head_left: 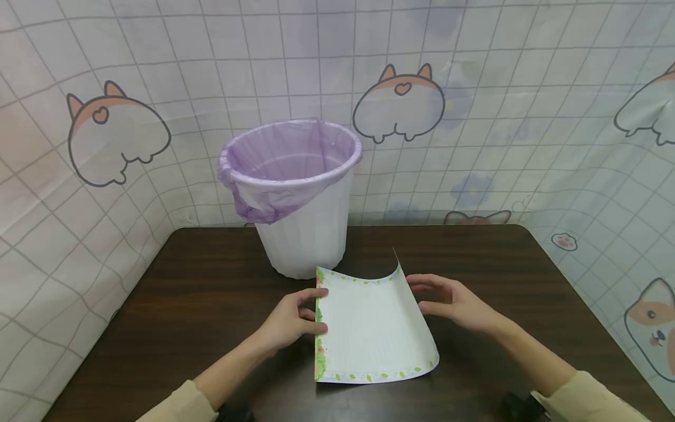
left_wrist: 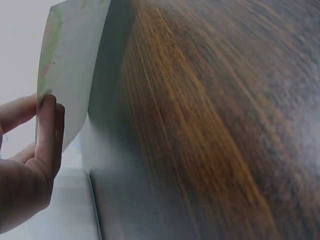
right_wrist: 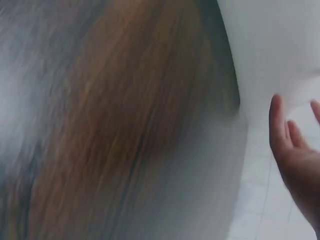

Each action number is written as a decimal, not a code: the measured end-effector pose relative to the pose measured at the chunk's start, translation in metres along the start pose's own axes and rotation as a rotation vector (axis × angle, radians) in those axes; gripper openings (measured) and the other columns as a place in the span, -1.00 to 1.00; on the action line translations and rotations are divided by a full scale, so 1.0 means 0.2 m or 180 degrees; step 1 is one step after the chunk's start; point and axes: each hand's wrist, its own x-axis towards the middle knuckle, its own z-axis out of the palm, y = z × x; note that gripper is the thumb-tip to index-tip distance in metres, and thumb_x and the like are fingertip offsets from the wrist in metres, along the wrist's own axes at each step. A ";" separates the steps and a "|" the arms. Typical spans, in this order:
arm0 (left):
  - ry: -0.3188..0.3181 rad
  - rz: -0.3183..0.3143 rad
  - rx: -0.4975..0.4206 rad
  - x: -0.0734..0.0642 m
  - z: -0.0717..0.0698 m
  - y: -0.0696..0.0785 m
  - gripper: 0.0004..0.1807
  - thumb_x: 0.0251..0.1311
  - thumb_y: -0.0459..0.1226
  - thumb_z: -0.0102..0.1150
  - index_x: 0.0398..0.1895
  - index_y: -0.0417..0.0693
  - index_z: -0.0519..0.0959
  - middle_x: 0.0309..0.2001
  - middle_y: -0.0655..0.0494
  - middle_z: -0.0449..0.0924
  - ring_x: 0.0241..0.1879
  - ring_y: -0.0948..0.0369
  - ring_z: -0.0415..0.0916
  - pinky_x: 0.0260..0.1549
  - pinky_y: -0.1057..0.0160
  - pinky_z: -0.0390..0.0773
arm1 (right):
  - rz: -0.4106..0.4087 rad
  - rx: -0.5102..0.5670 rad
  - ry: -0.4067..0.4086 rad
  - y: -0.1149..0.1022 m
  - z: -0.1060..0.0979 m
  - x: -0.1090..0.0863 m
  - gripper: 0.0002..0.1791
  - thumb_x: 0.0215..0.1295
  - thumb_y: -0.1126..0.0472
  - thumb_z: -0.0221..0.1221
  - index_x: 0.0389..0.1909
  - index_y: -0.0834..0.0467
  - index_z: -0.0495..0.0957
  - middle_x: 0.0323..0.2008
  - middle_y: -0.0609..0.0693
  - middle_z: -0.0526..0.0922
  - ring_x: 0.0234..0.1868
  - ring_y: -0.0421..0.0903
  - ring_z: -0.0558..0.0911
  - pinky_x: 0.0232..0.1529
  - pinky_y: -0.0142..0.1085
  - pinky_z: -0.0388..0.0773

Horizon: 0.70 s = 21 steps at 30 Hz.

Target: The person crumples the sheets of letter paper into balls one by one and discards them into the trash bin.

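A sheet of letter paper (head_left: 371,328) with a green leafy border is held up over the dark table, its right side curling upward. My left hand (head_left: 295,322) pinches its left edge, thumb on the near face. From the left wrist view, other fingers of that hand (left_wrist: 45,135) lie behind the sheet (left_wrist: 75,70). My right hand (head_left: 453,302) is beside the curled right edge, fingers loosely bent and spread. The right wrist view has this hand (right_wrist: 295,145) with nothing gripped, its fingertips close to the pale sheet (right_wrist: 270,50).
Behind the sheet stands a white waste bin (head_left: 306,234) lined with a purple bag (head_left: 290,155). The dark wooden table (head_left: 200,281) reaches back to a white checked cloth (head_left: 211,88) printed with cartoon dogs, which also hangs along both sides.
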 end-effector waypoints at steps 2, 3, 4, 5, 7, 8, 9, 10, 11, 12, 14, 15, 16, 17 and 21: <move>-0.0015 0.0003 -0.0021 0.00 0.01 0.00 -0.23 0.10 -0.53 0.45 0.43 -0.30 0.39 -0.06 -0.16 0.67 -0.28 0.12 0.70 -0.14 0.21 0.62 | -0.0110 -0.0167 0.0019 0.00 0.03 0.02 -0.47 0.46 0.37 0.22 0.41 0.27 0.39 0.37 0.28 0.40 0.32 0.02 0.44 0.08 -0.18 0.62; -0.0028 0.0013 -0.0044 0.00 0.01 0.00 -0.22 0.10 -0.54 0.44 0.43 -0.31 0.38 -0.02 -0.18 0.65 -0.26 0.11 0.71 -0.14 0.21 0.63 | -0.0170 -0.0283 0.0031 0.01 0.05 0.02 -0.49 0.46 0.37 0.21 0.40 0.26 0.41 0.37 0.29 0.39 0.31 0.04 0.44 0.07 -0.19 0.62; -0.0035 0.0023 -0.0072 0.01 0.01 0.00 -0.22 0.10 -0.55 0.44 0.43 -0.32 0.37 0.03 -0.21 0.62 -0.24 0.09 0.71 -0.15 0.20 0.64 | -0.0214 -0.0409 0.0057 0.01 0.07 0.03 -0.51 0.47 0.37 0.21 0.38 0.24 0.43 0.37 0.27 0.39 0.31 0.04 0.44 0.07 -0.21 0.61; -0.0043 0.0031 -0.0098 0.01 0.01 0.00 -0.21 0.10 -0.56 0.43 0.44 -0.32 0.36 0.07 -0.24 0.59 -0.23 0.07 0.72 -0.16 0.21 0.65 | -0.0241 -0.0521 0.0075 0.01 0.08 0.03 -0.53 0.48 0.37 0.19 0.36 0.22 0.45 0.37 0.26 0.39 0.31 0.04 0.44 0.06 -0.24 0.60; -0.0046 0.0062 -0.0144 0.01 0.02 0.00 -0.19 0.09 -0.58 0.42 0.45 -0.33 0.33 0.16 -0.30 0.51 -0.20 0.05 0.72 -0.18 0.21 0.67 | -0.0300 -0.0747 0.0109 0.02 0.11 0.04 -0.56 0.49 0.37 0.18 0.34 0.21 0.48 0.38 0.28 0.37 0.30 0.08 0.44 0.02 -0.25 0.61; -0.0043 0.0075 -0.0162 0.01 0.02 0.00 -0.17 0.09 -0.59 0.42 0.47 -0.33 0.31 0.20 -0.31 0.47 -0.19 0.04 0.72 -0.20 0.20 0.67 | -0.0302 -0.0831 0.0126 0.02 0.12 0.04 -0.57 0.49 0.37 0.18 0.34 0.21 0.49 0.38 0.29 0.36 0.30 0.11 0.44 0.01 -0.25 0.61; -0.0030 0.0084 -0.0165 0.01 0.02 0.00 -0.15 0.08 -0.60 0.42 0.48 -0.31 0.29 0.22 -0.33 0.45 -0.19 0.03 0.72 -0.20 0.20 0.68 | -0.0300 -0.0903 0.0140 0.01 0.13 0.04 -0.58 0.49 0.36 0.19 0.33 0.21 0.50 0.38 0.29 0.36 0.30 0.13 0.44 0.00 -0.24 0.62; -0.0010 0.0092 -0.0172 0.01 0.03 0.00 -0.12 0.08 -0.61 0.42 0.50 -0.29 0.26 0.23 -0.33 0.44 -0.19 0.02 0.71 -0.21 0.19 0.68 | -0.0263 -0.0950 0.0156 0.01 0.14 0.05 -0.58 0.48 0.35 0.20 0.32 0.19 0.52 0.38 0.29 0.36 0.31 0.15 0.43 0.00 -0.23 0.62; 0.0012 0.0097 -0.0174 0.01 0.03 0.00 -0.08 0.07 -0.61 0.42 0.53 -0.26 0.22 0.24 -0.33 0.44 -0.19 0.01 0.71 -0.21 0.18 0.68 | -0.0207 -0.0978 0.0170 0.01 0.15 0.05 -0.58 0.47 0.33 0.23 0.31 0.18 0.53 0.38 0.28 0.36 0.30 0.17 0.43 -0.02 -0.22 0.64; 0.0043 0.0102 -0.0175 0.01 0.03 0.00 -0.04 0.07 -0.62 0.42 0.55 -0.23 0.18 0.24 -0.32 0.44 -0.20 0.01 0.71 -0.22 0.17 0.69 | -0.0163 -0.1005 0.0188 0.01 0.16 0.06 -0.58 0.45 0.30 0.26 0.29 0.18 0.54 0.38 0.29 0.35 0.30 0.20 0.44 -0.02 -0.19 0.64; 0.0111 0.0091 -0.0186 0.01 0.03 0.01 0.04 0.05 -0.62 0.42 0.59 -0.16 0.10 0.25 -0.31 0.45 -0.20 0.00 0.70 -0.21 0.15 0.69 | -0.0037 -0.1001 0.0214 0.01 0.17 0.07 -0.58 0.42 0.25 0.30 0.26 0.16 0.55 0.38 0.29 0.35 0.31 0.23 0.43 0.00 -0.18 0.65; 0.0147 0.0083 -0.0189 0.01 0.03 0.01 0.07 0.05 -0.62 0.43 0.60 -0.13 0.06 0.26 -0.30 0.45 -0.21 0.00 0.69 -0.21 0.15 0.69 | 0.0017 -0.1009 0.0223 0.02 0.17 0.07 -0.58 0.41 0.23 0.32 0.25 0.16 0.56 0.37 0.29 0.34 0.30 0.24 0.43 -0.01 -0.18 0.65; 0.0178 0.0069 -0.0201 0.01 0.03 0.01 0.09 0.04 -0.62 0.43 0.60 -0.11 0.04 0.26 -0.29 0.46 -0.21 0.00 0.69 -0.20 0.14 0.69 | 0.0080 -0.1015 0.0239 0.02 0.18 0.08 -0.58 0.40 0.21 0.34 0.23 0.16 0.57 0.37 0.29 0.35 0.30 0.25 0.43 -0.02 -0.18 0.65; 0.0208 0.0059 -0.0206 0.01 0.04 0.01 0.10 0.04 -0.62 0.43 0.60 -0.10 0.03 0.26 -0.28 0.47 -0.22 0.00 0.69 -0.19 0.14 0.69 | 0.0121 -0.1028 0.0249 0.02 0.19 0.08 -0.58 0.39 0.20 0.34 0.22 0.17 0.57 0.36 0.30 0.35 0.29 0.25 0.44 -0.03 -0.18 0.66; 0.0249 0.0071 -0.0204 0.02 0.04 0.00 0.00 0.05 -0.61 0.44 0.53 -0.18 0.11 0.24 -0.27 0.50 -0.21 0.00 0.69 -0.18 0.14 0.69 | 0.0217 -0.1203 0.0270 0.03 0.20 0.09 -0.63 0.42 0.20 0.30 0.20 0.16 0.59 0.35 0.30 0.36 0.24 0.23 0.49 -0.05 -0.20 0.65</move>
